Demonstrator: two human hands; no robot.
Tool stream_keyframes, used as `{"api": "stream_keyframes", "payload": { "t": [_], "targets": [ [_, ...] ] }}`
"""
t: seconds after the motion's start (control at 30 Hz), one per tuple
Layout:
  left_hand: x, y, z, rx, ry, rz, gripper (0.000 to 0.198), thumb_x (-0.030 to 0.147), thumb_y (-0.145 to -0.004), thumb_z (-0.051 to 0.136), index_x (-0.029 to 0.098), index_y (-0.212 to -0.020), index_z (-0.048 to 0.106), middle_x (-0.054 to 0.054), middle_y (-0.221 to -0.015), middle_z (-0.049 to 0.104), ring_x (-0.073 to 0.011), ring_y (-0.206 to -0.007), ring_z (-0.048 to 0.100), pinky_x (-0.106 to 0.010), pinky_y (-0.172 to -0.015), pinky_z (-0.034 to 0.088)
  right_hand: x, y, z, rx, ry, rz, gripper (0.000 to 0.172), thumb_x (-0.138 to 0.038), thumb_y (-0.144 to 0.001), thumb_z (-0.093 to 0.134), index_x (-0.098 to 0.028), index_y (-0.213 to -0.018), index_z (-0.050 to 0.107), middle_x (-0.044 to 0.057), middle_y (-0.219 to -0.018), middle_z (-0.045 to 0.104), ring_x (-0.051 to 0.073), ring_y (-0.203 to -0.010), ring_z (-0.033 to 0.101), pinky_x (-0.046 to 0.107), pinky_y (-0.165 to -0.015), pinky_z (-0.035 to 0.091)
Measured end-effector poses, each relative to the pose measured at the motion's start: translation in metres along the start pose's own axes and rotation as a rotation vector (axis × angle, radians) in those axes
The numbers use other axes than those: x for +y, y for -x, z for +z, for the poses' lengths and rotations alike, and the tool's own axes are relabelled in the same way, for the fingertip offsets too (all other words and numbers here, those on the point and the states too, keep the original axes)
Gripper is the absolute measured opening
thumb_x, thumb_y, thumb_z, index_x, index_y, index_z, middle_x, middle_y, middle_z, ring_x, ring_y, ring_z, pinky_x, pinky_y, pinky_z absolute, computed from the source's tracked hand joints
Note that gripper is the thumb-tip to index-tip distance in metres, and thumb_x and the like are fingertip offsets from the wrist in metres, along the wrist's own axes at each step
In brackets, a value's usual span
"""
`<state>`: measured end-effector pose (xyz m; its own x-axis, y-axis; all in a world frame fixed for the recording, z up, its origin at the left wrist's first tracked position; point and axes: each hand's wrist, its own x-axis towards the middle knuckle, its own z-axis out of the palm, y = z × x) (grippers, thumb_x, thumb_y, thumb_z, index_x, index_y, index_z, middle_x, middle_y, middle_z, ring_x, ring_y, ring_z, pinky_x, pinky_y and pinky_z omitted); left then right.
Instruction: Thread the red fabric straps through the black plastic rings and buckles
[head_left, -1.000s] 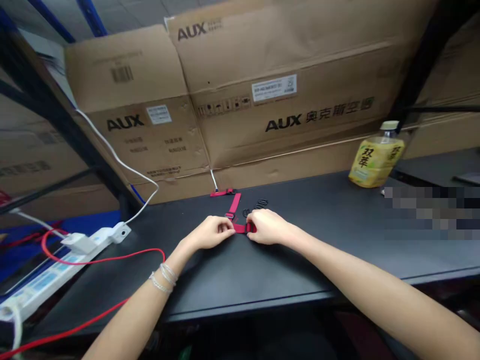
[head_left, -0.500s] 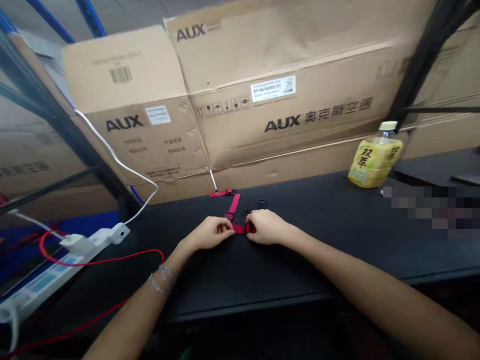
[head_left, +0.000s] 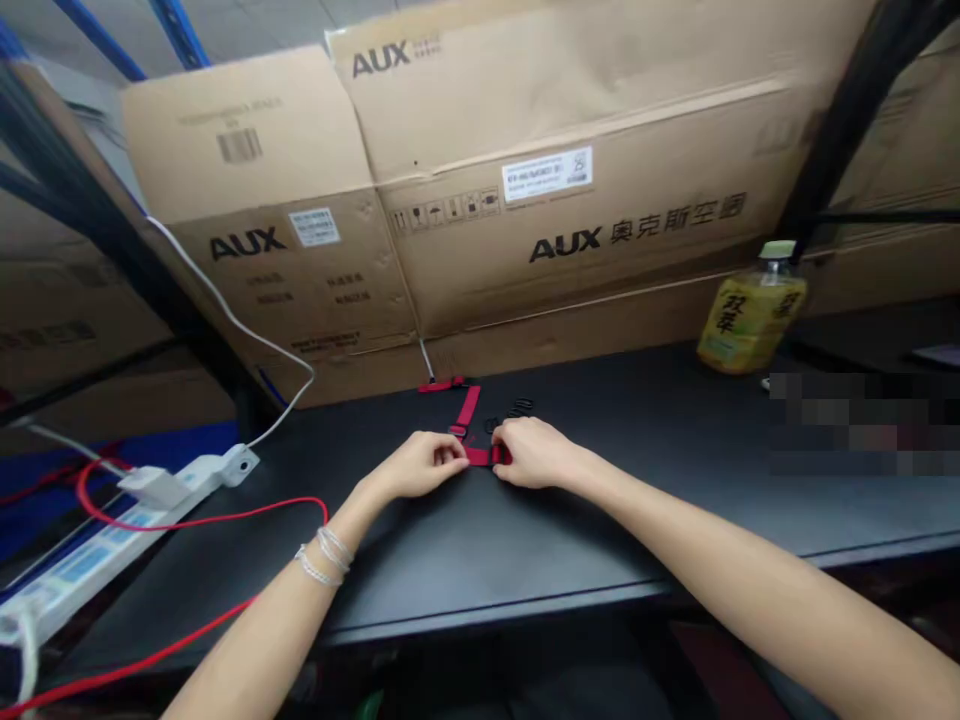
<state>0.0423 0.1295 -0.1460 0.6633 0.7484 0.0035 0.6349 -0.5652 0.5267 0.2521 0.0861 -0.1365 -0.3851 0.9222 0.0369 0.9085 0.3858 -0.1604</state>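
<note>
A red webbing strap (head_left: 469, 405) lies bent on the black tabletop, with a black slide buckle (head_left: 457, 431) on it. Its near end runs between my two hands. My left hand (head_left: 426, 462) pinches this stretch between thumb and fingers. My right hand (head_left: 532, 452) is closed on the strap's other end, where a dark buckle partly shows beside the fingertips; the rest is hidden by the hand. Just behind my right hand lie several loose black buckles (head_left: 520, 407). At the back, a red strap piece (head_left: 442, 384) with a dark fitting rests near the box.
Large cardboard boxes (head_left: 637, 180) stand behind the black table (head_left: 525, 560). A yellow-labelled bottle (head_left: 750, 315) is at the right. On the left are a white power strip (head_left: 135, 540), a white cable (head_left: 225, 300) and a red cable (head_left: 225, 520). Dark rack posts (head_left: 847, 130) frame the table.
Both hands keep their hold on the strap in nearly the same place. The picture has become darker in the background, and the view has shifted very slightly.
</note>
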Motion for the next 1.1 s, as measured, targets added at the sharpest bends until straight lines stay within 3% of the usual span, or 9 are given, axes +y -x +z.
{"api": "stream_keyframes", "payload": {
  "t": [1.1],
  "targets": [
    [-0.0003, 0.0002, 0.0008, -0.001, 0.006, -0.004, 0.032, 0.044, -0.085, 0.053, 0.015, -0.085, 0.067, -0.002, -0.070, 0.064, -0.0118, -0.061, 0.053, -0.022, -0.058, 0.038, -0.0001, 0.0013, -0.0013, -0.016, 0.010, 0.001, 0.027, -0.033, -0.077, 0.055, -0.016, -0.094, 0.068, 0.012, -0.096, 0.071, 0.025, -0.087, 0.067, 0.029, -0.072, 0.046]
  ]
}}
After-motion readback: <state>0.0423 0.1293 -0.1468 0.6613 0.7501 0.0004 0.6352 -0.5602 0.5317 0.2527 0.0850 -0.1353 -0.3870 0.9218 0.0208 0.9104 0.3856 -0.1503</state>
